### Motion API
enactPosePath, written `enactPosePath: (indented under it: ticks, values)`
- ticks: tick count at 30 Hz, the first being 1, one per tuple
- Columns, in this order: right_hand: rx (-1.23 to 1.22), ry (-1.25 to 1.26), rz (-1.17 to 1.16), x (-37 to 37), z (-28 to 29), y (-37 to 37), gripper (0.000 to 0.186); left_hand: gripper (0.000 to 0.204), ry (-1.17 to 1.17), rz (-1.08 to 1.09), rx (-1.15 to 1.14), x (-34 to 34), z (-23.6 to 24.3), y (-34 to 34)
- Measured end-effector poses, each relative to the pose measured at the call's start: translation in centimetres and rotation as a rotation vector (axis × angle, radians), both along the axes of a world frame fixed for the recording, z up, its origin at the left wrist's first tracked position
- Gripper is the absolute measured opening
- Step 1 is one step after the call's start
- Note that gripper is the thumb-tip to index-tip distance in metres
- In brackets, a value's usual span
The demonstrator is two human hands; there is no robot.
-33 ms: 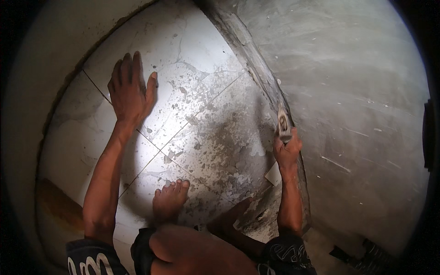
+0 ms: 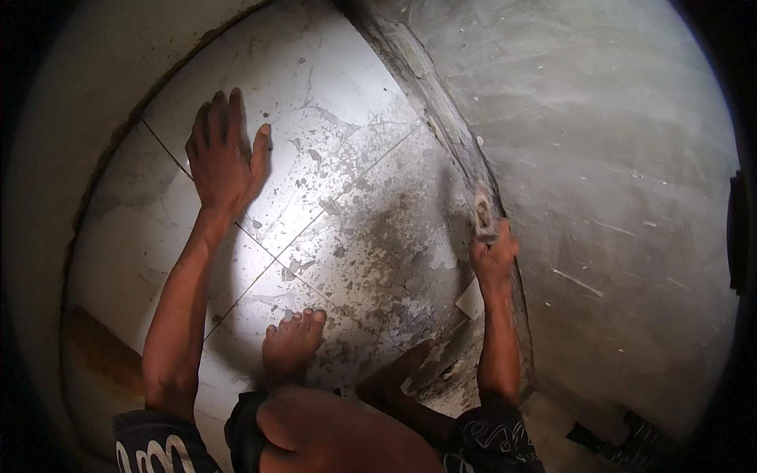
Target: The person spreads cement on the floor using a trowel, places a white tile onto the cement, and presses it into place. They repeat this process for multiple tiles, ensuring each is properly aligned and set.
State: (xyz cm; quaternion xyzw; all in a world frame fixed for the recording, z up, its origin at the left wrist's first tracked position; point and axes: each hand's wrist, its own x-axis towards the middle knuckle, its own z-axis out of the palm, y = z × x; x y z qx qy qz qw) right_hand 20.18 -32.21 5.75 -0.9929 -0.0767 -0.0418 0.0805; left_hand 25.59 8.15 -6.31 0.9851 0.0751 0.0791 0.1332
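Note:
My left hand (image 2: 225, 158) lies flat on a pale floor tile, its fingers stretched out and the thumb apart. It holds nothing. At the foot of the wall, my right hand (image 2: 494, 256) is closed round a short, cement-grey hand tool (image 2: 483, 217). The tool's exact kind is blurred, and its lower end is hidden in my fist. Its far end is over the rough mortar strip (image 2: 434, 94) running between floor and wall; I cannot tell whether it touches. Grey mortar crumbs and dust (image 2: 386, 236) are scattered over the tiles between my hands.
A smooth grey plastered wall (image 2: 615, 158) rises on the right. My bare foot (image 2: 295, 343) rests on the tiles near the lower middle. A small pale tile piece (image 2: 471, 300) is beside my right wrist. At lower left is a brown patch (image 2: 102, 355), and dark objects (image 2: 623, 441) are at lower right.
The tool in my right hand has shifted and tilted slightly, its far end a little to the left. My left hand stays in place.

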Motion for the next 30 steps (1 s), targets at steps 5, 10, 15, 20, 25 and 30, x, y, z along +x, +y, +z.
enactPosePath:
  ticks: [5, 10, 15, 20, 25, 30]
  values:
    - [-0.266, 0.258, -0.230, 1.4, -0.4, -0.6, 0.028, 0.067, 0.035, 0.013, -0.026, 0.3, 0.5, -0.2]
    - [-0.169, 0.082, 0.005, 0.2, -0.1, 0.8, 0.033, 0.067, 0.075, 0.024, -0.020, 0.6, 0.4, -0.2]
    - [-0.312, 0.226, -0.200, 1.9, -0.9, 0.0, 0.037, 0.067, 0.083, 0.016, -0.014, 0.7, -0.1, -0.3]
    - [-0.175, 0.064, 0.029, 0.7, -0.4, 0.7, 0.038, 0.068, 0.065, 0.012, 0.039, 0.5, 0.1, -0.2]
    - [-0.304, 0.190, -0.207, 1.6, -1.9, -0.9, 0.039, 0.068, 0.042, 0.012, 0.036, 0.7, 0.0, -0.7]
    - [-0.227, 0.044, 0.018, 0.6, -0.8, 0.2, 0.041, 0.068, 0.032, 0.001, 0.063, 0.4, 0.0, -0.2]
